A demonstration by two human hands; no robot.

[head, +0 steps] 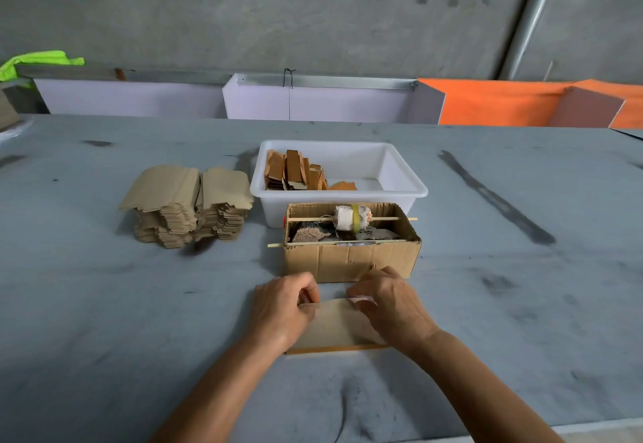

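A flat brown paper piece lies on the grey table near me, its near edge showing an orange strip. My left hand grips its left far corner with curled fingers. My right hand pinches the far right edge, fingers bent over it. Both hands cover the sides of the piece.
Just beyond my hands stands an open cardboard box with a cloth roll on a stick. Behind it a white plastic tub holds folded brown pieces. A stack of flat paper blanks sits at the left. White and orange panels line the back.
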